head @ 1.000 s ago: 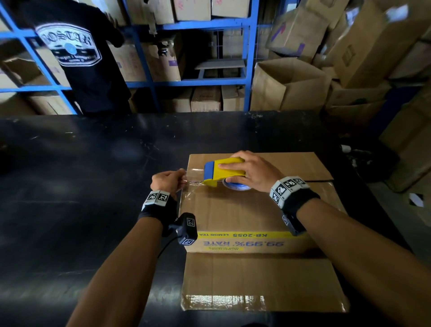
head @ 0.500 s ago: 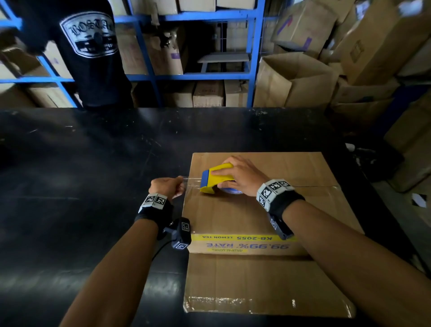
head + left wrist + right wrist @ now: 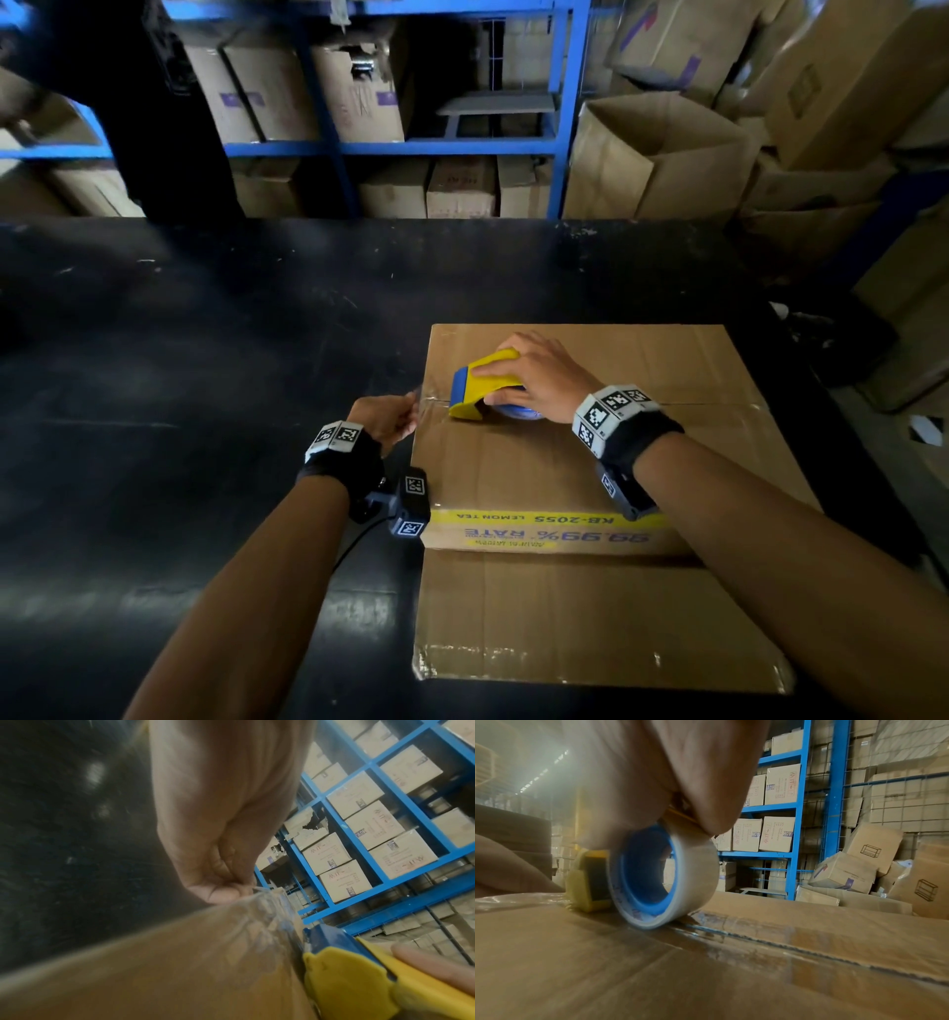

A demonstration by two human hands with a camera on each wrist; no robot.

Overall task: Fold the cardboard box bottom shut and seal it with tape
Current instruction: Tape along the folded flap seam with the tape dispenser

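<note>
Head view: right hand grips yellow plastic dispenser on corrugated box.

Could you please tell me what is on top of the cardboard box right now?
On the cardboard box rests a yellow tape dispenser gripped by the right hand, over the flap seam. The seam beneath it is hidden.

Both forearms reach forward. The left hand pinches with thumb and fingers curled; the right hand is palm down, fingers curled in a grip.
</note>
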